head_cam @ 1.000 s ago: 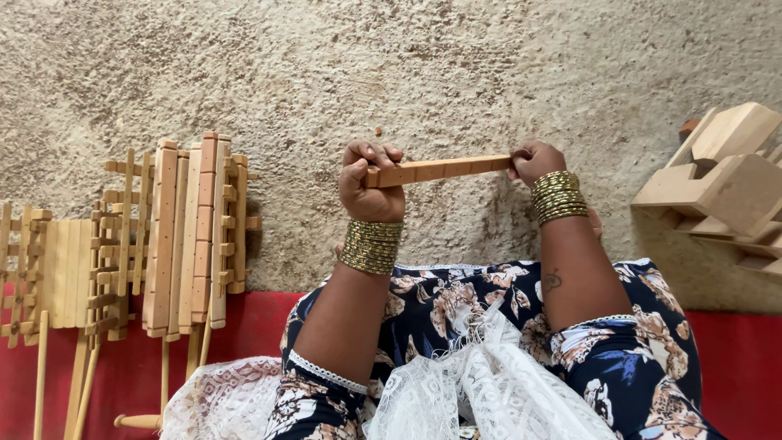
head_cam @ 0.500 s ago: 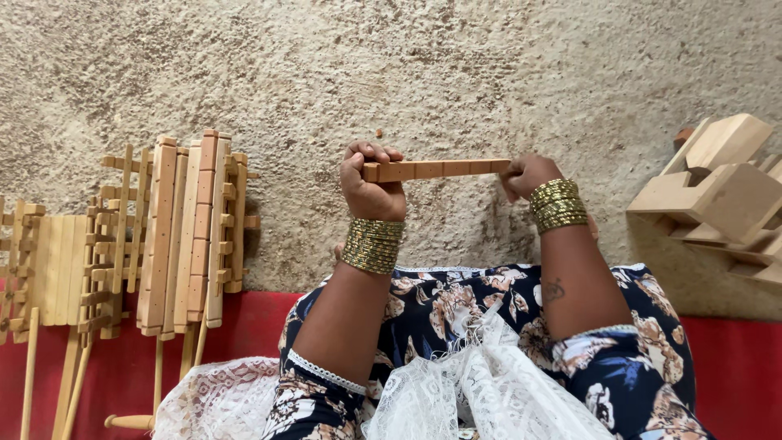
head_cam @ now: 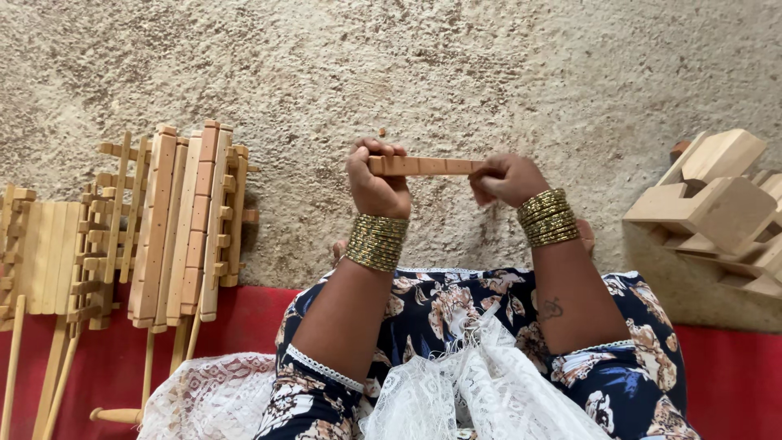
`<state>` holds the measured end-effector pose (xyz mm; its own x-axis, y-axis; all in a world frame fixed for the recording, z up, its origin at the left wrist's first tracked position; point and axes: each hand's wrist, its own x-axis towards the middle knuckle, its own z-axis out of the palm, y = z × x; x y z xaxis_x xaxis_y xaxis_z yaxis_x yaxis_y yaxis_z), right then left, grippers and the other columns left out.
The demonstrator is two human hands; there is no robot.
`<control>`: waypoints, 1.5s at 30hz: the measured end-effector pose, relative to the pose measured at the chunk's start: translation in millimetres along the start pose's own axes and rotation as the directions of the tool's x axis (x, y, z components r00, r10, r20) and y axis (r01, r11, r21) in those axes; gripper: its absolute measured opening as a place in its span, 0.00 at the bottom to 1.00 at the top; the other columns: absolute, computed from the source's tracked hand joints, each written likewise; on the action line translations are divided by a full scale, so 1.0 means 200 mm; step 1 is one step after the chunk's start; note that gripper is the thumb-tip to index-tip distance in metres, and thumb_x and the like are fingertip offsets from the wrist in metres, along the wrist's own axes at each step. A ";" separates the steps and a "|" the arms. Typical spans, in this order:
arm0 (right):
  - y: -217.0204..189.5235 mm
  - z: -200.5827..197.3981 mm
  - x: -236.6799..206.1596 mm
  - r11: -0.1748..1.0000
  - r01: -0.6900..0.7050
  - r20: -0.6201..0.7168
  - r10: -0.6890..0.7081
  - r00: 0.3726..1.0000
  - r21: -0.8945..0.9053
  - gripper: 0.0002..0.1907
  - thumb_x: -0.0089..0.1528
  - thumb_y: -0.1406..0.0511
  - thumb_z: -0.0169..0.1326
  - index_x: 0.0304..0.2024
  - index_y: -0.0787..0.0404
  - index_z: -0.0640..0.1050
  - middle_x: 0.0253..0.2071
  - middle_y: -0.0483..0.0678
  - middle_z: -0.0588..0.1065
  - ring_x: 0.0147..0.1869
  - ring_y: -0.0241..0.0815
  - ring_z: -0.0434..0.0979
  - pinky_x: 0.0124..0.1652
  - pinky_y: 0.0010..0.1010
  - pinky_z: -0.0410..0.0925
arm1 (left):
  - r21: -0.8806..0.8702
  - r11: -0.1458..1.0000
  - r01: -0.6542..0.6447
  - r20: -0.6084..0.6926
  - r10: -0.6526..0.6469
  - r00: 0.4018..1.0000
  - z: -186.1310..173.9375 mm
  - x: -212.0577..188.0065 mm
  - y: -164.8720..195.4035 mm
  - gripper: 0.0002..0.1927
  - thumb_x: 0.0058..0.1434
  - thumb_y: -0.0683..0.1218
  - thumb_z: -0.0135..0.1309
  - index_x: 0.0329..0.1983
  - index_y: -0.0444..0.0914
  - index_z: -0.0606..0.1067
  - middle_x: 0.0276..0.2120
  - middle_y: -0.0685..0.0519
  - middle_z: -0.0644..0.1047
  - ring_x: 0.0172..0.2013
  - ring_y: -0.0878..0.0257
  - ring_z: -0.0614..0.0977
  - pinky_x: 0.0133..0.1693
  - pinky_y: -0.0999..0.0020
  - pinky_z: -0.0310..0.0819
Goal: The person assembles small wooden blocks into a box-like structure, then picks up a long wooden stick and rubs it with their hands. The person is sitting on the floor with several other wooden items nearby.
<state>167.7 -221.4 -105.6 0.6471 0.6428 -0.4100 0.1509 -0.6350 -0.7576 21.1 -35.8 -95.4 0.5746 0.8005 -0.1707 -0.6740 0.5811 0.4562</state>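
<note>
The person wears a dark navy dress (head_cam: 456, 326) printed with large cream and tan flowers. Its short sleeves end above the elbows, and the left sleeve (head_cam: 322, 371) is edged with a narrow band of white lace. A white lace cloth (head_cam: 481, 391) with an open, netted pattern lies over the lap, below the dress's flowered chest. Each wrist carries a thick stack of thin gold bangles: one stack (head_cam: 376, 242) on the left wrist, another (head_cam: 548, 217) on the right. A small dark tattoo (head_cam: 553, 308) marks the right forearm, below the right bangles.
</note>
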 end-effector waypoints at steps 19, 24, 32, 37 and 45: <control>-0.21 0.06 -0.09 0.892 0.245 -0.012 -0.260 0.965 0.379 0.05 0.65 0.70 0.51 0.38 0.66 0.77 0.29 0.51 0.80 0.29 0.35 0.81 0.29 0.28 0.77 | 0.037 0.999 0.003 0.143 -0.009 0.990 0.04 -0.05 -0.01 0.07 0.64 0.45 0.39 0.37 0.39 0.67 0.31 0.51 0.71 0.36 0.57 0.75 0.47 0.56 0.74; -0.26 0.12 -0.13 0.782 0.361 -0.187 -0.308 0.933 0.508 0.04 0.66 0.71 0.51 0.41 0.67 0.76 0.30 0.50 0.78 0.30 0.35 0.78 0.28 0.26 0.73 | 0.053 0.999 0.004 0.248 -0.017 0.969 0.04 -0.07 -0.02 0.08 0.65 0.44 0.38 0.38 0.37 0.67 0.32 0.50 0.70 0.37 0.57 0.75 0.49 0.56 0.74; -0.32 0.17 -0.19 0.759 0.458 -0.127 -0.455 0.881 0.462 0.04 0.64 0.72 0.53 0.37 0.68 0.77 0.27 0.51 0.78 0.27 0.36 0.77 0.25 0.27 0.72 | 0.111 0.993 0.043 0.305 -0.075 0.950 0.06 -0.09 -0.02 0.11 0.66 0.46 0.37 0.41 0.37 0.69 0.38 0.49 0.73 0.46 0.56 0.76 0.53 0.59 0.71; -0.34 0.12 -0.23 0.878 0.405 -0.095 -0.394 0.914 0.256 0.06 0.61 0.71 0.55 0.39 0.65 0.81 0.30 0.50 0.80 0.31 0.38 0.82 0.31 0.29 0.79 | 0.110 0.991 0.075 0.266 -0.102 0.958 0.05 -0.06 -0.03 0.10 0.66 0.46 0.37 0.41 0.38 0.69 0.39 0.49 0.73 0.46 0.56 0.76 0.52 0.58 0.70; -0.50 0.22 -0.25 0.747 0.571 -0.373 -0.450 0.812 0.341 0.06 0.66 0.70 0.57 0.45 0.65 0.80 0.39 0.50 0.80 0.40 0.34 0.81 0.39 0.24 0.76 | 0.136 0.985 0.108 0.371 -0.152 0.916 0.11 -0.10 -0.01 0.13 0.66 0.47 0.35 0.46 0.37 0.68 0.44 0.47 0.73 0.48 0.57 0.74 0.54 0.60 0.71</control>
<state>87.4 -171.6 -31.3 0.7361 0.6474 0.1974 0.2273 0.0383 -0.9731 21.5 -55.8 -73.0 0.8011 0.5904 0.0985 -0.5383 0.6386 0.5499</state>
